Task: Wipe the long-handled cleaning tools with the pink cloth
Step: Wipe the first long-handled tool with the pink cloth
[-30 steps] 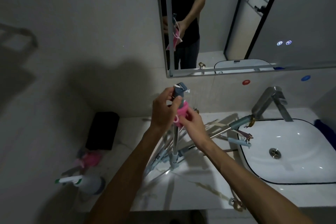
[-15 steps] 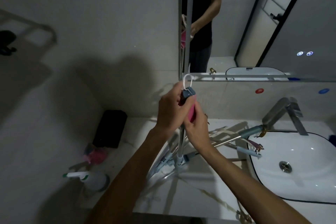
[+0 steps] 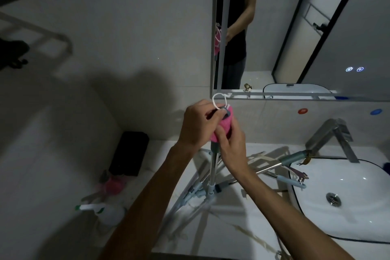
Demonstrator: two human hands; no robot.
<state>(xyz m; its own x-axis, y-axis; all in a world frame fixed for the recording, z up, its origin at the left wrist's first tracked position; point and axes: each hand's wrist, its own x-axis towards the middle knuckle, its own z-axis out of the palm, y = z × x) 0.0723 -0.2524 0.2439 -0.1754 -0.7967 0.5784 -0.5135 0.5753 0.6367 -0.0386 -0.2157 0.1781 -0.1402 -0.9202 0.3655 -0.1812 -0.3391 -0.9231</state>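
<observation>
I hold one long-handled tool upright over the counter, its metal shaft running down to a light blue joint. My left hand grips the blue-grey handle end, where a white hanging loop sticks up. My right hand presses the pink cloth around the handle just under the top. Several more long-handled tools lie crossed on the counter behind and to the right, some ends reaching over the basin rim.
A white basin with a steel faucet sits at the right. A black box, a pink item and a white spray bottle stand at the counter's left. A mirror hangs above.
The cloth in my right hand has slid up the handle to its top end. My left hand stays on the handle end, and the view has shifted left.
</observation>
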